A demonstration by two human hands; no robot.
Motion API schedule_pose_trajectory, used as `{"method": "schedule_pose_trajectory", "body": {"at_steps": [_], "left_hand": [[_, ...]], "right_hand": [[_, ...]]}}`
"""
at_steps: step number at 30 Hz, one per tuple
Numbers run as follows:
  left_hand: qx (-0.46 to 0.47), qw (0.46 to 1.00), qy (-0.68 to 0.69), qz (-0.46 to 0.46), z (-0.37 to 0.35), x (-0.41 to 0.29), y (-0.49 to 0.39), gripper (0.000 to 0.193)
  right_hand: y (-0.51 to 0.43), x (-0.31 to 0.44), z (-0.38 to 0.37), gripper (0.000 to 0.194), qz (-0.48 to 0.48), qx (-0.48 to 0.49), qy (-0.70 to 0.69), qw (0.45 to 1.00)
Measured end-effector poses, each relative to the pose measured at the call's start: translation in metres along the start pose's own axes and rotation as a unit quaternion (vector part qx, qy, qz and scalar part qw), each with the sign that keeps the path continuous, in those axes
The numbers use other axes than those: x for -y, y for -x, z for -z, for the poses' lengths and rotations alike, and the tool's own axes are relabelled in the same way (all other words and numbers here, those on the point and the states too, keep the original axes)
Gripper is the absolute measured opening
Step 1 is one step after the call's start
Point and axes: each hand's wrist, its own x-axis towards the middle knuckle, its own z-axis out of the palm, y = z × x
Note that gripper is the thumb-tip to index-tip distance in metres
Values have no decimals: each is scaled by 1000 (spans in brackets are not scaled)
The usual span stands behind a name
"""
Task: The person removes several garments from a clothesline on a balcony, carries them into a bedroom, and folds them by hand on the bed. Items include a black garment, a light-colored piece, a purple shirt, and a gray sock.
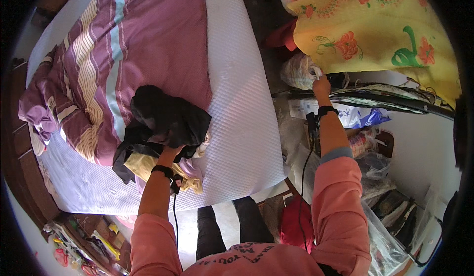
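Note:
My left hand (172, 152) is partly under a crumpled black garment (166, 116) near the foot of the bed, and its fingers are hidden in the cloth. A yellow cloth (142, 163) and a pale purple cloth (190, 168) lie beneath and beside it. My right hand (321, 86) reaches out to the right, with its fingers closed on the gathered top of a whitish plastic bag (298, 72), at the edge of a yellow floral cloth (344, 28).
A purple striped quilt (166, 35) lies on the white quilted mattress (240, 128). Right of the bed are a dark rail (389, 100), a blue-and-white package (351, 116) and shoes (396, 213). A red bag (296, 224) is near my legs. Cables hang from both wrists.

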Motion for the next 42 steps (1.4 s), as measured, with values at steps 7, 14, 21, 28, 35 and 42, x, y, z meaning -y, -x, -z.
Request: {"method": "schedule_pose_trajectory", "body": {"at_steps": [7,14,21,28,35,42], "left_hand": [[-32,999,-13,-14,0,-2,0,90],[-109,989,-97,-40,2,-23,-7,83],[-176,974,116,-78,26,-54,66,59],[-526,833,171,5,32,-10,191,46],[-257,750,594,138,58,66,174,61],[-96,646,756,46,118,21,259,35]], "right_hand": [[101,88,45,36,174,-83,-136,972],[359,247,219,29,612,264,-434,606],[474,322,338,7,406,607,-643,230],[504,331,369,16,384,700,-549,248],[531,327,375,11,373,701,-438,421],[546,279,230,31,387,426,-278,769]]}}
